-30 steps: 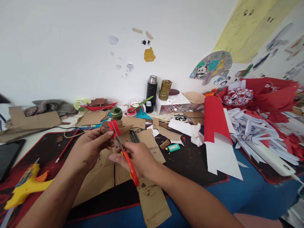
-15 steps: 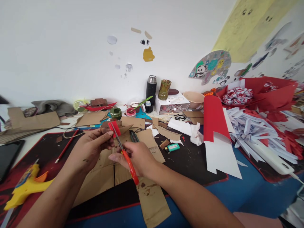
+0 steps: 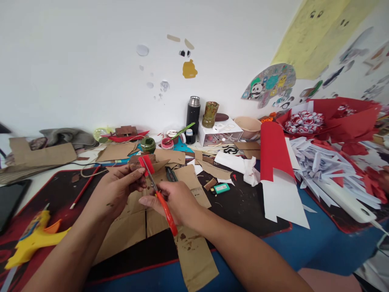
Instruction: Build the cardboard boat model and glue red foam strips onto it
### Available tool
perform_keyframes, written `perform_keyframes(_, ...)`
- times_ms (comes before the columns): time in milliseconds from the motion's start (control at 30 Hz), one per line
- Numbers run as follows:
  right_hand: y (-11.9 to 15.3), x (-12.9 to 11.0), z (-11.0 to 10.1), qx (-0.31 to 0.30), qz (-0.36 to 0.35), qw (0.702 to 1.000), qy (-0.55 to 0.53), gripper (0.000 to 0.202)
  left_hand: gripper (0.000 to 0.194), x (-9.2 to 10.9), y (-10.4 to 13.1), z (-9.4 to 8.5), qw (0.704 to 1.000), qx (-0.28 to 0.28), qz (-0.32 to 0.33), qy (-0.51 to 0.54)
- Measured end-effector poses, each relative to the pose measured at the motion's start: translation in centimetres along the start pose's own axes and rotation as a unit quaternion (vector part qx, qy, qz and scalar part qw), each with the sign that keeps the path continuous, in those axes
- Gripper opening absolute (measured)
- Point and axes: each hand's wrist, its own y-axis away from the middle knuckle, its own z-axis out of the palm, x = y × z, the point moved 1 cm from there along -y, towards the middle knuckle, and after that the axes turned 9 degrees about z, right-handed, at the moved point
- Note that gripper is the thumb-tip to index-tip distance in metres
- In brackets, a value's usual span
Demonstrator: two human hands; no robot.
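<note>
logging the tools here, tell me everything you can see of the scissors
The scissors have red handles that look like plastic and slim grey metal blades. The right hand holds them above the cardboard, blades slanting forward and leftward across a red piece in the left hand. Whether the blades are closed is unclear.
</note>
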Motion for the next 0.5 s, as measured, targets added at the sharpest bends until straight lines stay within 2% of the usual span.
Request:
perform_keyframes(233,-0.11,0.26,0.19,0.01,-0.014,1.0,-0.013,0.057,0.04,0.2,0.0,0.27,1.0,0.0,0.0,0.005)
perform_keyframes(500,-0.04,0.31,0.22,0.013,-0.011,0.999,-0.029,0.058,0.048,0.37,0.1,0.35,1.0,-0.004,-0.006,0.01)
